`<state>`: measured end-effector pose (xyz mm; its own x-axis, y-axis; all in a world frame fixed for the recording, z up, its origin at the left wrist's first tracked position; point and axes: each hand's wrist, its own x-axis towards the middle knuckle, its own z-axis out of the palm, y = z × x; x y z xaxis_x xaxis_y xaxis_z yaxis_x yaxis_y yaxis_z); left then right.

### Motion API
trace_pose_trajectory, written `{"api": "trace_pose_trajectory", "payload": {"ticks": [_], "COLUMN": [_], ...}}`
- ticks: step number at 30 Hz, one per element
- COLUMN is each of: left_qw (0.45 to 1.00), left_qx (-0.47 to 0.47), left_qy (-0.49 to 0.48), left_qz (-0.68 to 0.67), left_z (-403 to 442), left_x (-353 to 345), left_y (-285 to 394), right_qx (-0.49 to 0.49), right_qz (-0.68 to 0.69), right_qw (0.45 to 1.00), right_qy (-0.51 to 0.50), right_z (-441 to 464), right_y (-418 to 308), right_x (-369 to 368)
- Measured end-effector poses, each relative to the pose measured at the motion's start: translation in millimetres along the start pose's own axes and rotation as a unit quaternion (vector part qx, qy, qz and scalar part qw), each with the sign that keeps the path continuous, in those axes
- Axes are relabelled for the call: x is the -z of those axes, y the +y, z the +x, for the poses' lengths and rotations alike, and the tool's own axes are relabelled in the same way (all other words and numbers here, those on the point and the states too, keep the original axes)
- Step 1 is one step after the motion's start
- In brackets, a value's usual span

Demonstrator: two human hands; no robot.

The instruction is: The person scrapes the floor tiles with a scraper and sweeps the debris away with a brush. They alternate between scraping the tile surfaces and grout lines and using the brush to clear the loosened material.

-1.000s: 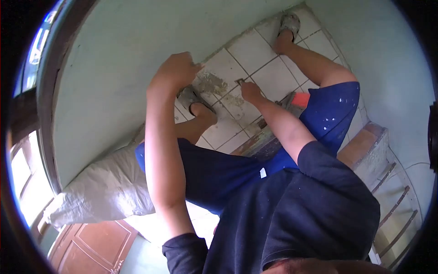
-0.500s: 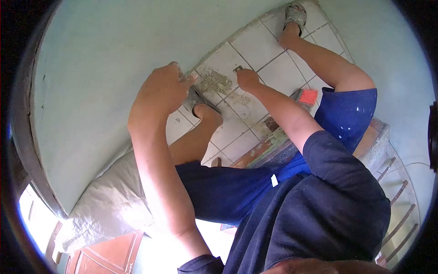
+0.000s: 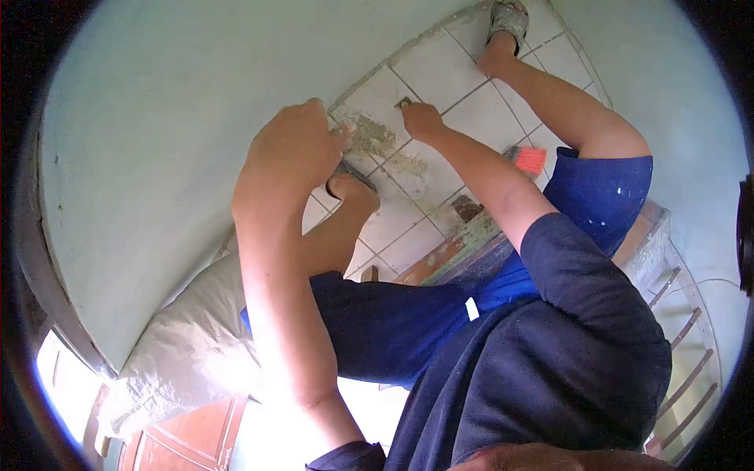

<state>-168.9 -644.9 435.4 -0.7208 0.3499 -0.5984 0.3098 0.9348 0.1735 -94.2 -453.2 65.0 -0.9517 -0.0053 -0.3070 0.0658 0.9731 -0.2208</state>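
My left hand is raised beside the pale green wall. Its fingers curl and its fingertips look dusted with white; what they grip, if anything, is hidden. Over the white tiled floor, my right hand is closed on a small flat dark tool, of which only the end shows. A patch of grey-brown residue marks the tiles between the two hands.
A brush with orange bristles lies beyond my right forearm. Below me is a paint-stained wooden bench. My sandalled foot rests at the upper right. A crumpled beige sheet lies at lower left, and wooden rungs stand at right.
My left hand has moved slightly right and its wrist has turned. My right hand has shifted a little up and left with the dark tool still in it.
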Motion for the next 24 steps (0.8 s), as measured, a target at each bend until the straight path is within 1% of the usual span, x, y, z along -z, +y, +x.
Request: {"api": "trace_pose_trajectory", "payload": {"ticks": [1,3,5,7,9,10,13,15,16,18,19,21,24], "left_qw": [1.0,1.0,1.0,1.0,1.0,1.0,0.999,0.999,0.999,1.0,1.0,1.0,1.0], "left_qx": [0.0,0.002,0.0,-0.001,-0.013,-0.013,-0.03,0.005,0.004,0.002,0.002,-0.013,-0.022], "left_qy": [0.005,-0.023,-0.023,-0.023,0.0,-0.003,0.012,-0.034,-0.031,-0.019,-0.015,0.015,0.01], "left_qz": [0.0,0.002,0.007,0.019,0.011,0.015,0.012,0.021,0.02,-0.001,0.001,0.007,0.014], "left_z": [1.2,3.1,5.2,5.8,5.3,6.1,7.5,8.3,9.8,9.7,10.7,10.1,9.3], "left_x": [2.3,1.1,2.0,1.7,-1.5,-5.3,-8.2,-4.9,-3.7,-4.8,-4.4,-7.9,-11.6], "left_y": [-0.5,-0.7,0.5,1.9,4.2,3.3,2.6,5.2,4.5,1.9,-0.2,-1.7,2.8], "right_qx": [0.002,0.025,0.02,0.015,0.02,0.018,0.021,0.024,0.024,0.013,0.013,0.033,0.03], "right_qz": [-0.002,-0.006,-0.005,0.003,-0.019,-0.015,-0.021,-0.044,-0.046,-0.027,-0.026,-0.041,-0.051], "right_qw": [1.0,0.999,0.999,1.0,0.999,0.999,0.999,0.998,0.998,0.996,0.997,0.993,0.994], "right_qy": [0.005,-0.027,-0.026,-0.023,-0.045,-0.047,-0.012,-0.039,-0.038,-0.082,-0.077,-0.11,-0.091], "right_z": [-2.4,-24.7,-22.7,-10.1,21.5,34.9,72.4,87.8,90.1,84.8,83.2,67.6,85.8], "right_y": [0.4,3.0,3.2,-2.5,-4.5,-6.8,-8.6,-5.7,-3.0,0.5,3.2,8.2,5.2], "right_x": [4.6,3.9,6.4,11.3,19.2,23.0,36.6,40.9,41.3,39.7,40.2,38.4,33.9]}}
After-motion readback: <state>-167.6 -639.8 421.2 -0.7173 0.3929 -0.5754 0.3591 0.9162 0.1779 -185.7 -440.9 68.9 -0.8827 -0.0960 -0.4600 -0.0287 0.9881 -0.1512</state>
